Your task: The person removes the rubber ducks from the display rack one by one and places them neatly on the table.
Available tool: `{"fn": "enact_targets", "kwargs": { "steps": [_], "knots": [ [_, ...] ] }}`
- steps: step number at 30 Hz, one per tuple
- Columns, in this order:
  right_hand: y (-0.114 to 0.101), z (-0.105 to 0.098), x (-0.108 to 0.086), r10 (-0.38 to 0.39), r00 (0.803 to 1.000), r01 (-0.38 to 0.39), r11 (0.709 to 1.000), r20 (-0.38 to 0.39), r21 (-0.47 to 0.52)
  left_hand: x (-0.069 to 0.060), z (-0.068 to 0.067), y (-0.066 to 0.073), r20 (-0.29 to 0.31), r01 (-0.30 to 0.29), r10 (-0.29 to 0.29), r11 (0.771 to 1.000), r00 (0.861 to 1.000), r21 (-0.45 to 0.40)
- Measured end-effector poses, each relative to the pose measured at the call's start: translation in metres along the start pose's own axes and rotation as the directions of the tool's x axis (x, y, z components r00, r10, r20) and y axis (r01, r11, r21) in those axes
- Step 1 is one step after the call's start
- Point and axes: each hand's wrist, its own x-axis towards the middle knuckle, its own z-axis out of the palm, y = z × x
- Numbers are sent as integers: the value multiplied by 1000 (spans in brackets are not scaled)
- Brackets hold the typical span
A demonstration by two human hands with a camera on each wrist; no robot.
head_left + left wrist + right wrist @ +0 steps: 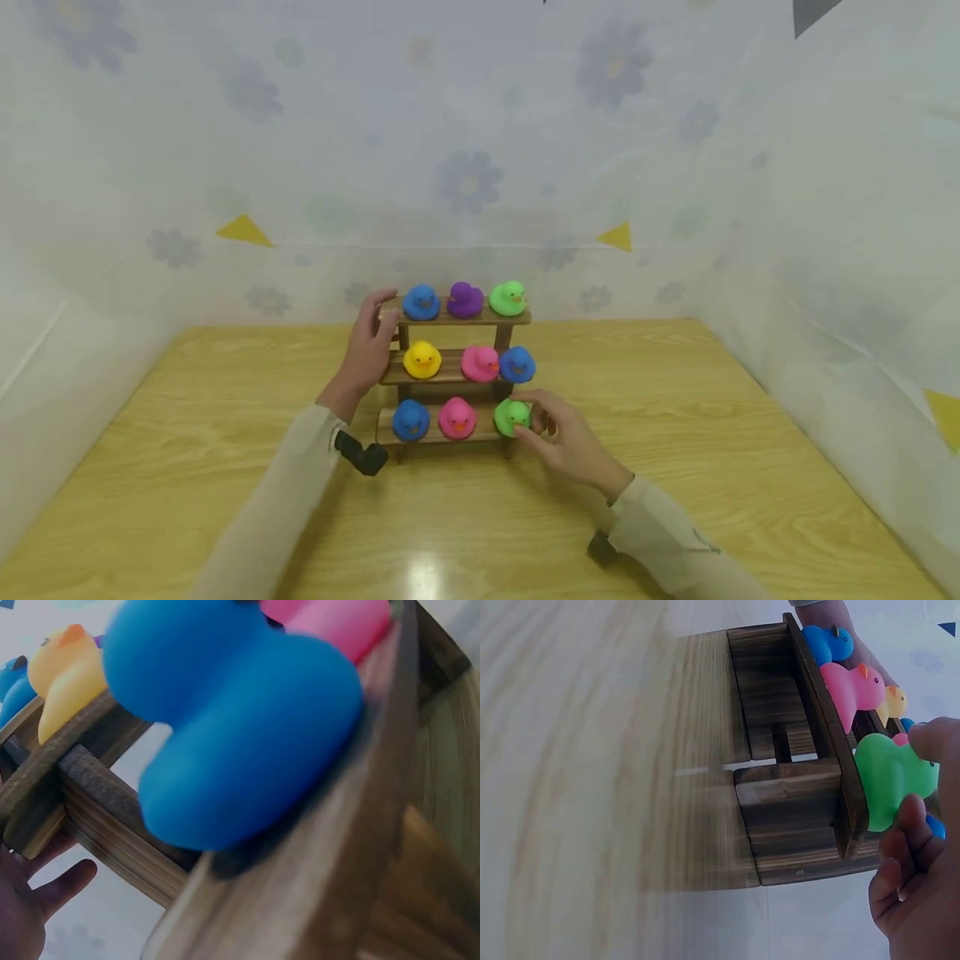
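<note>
A: Nearest grip?
B: Right hand (573,442) pinching green duck (512,417) at right end of bottom shelf (485,427). Same row: blue duck (411,419), pink duck (457,417).
A: Behind?
B: Middle shelf (450,367): yellow duck (422,359), second pink duck (478,363), second blue duck (517,364).
A: Farther?
B: Left hand (367,346) by left ends of upper shelves, thumb and fingers apart; cannot tell if gripping. Top shelf (467,320): three ducks (465,300). Flowered backdrop (510,225) beyond.

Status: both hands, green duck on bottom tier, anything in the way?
Right hand pinching green duck, right end of bottom tier. Left hand at left end of top tier, grip unclear. Nothing visibly blocking green duck.
</note>
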Motion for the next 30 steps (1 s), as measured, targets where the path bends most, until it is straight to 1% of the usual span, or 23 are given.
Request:
{"fn": "enact_targets", "kwargs": {
  "steps": [3,5,12,17,21,25,28,30],
  "knots": [
    [1,-4,-2,1,1000,-1,1000,-20,12,-1,0,-1,-20,7,-6,999,1000,39],
    [2,-8,-5,19,999,-18,1000,-33,9,-1,0,1,-28,12,-10,999,1000,48],
    [14,-25,-17,87,994,-90,995,-73,-34,-9,4,32,-59,-8,12,997,998,74],
    [21,-39,-27,141,983,-150,986,-113,-71,-10,6,33,-64,-23,30,995,997,101],
    [28,-49,-33,186,972,-202,974,-144,-104,-10,8,33,-65,-38,44,996,997,86],
    [44,-56,-36,235,960,-255,959,-155,-124,-11,7,35,-82,-48,56,995,995,88],
    [66,-59,-41,284,946,-304,944,-154,-129,-12,6,37,-81,-51,60,994,995,100],
    [82,-60,-44,300,942,-321,937,-150,-137,-13,6,37,-75,-49,57,993,996,104]
  ]
}}
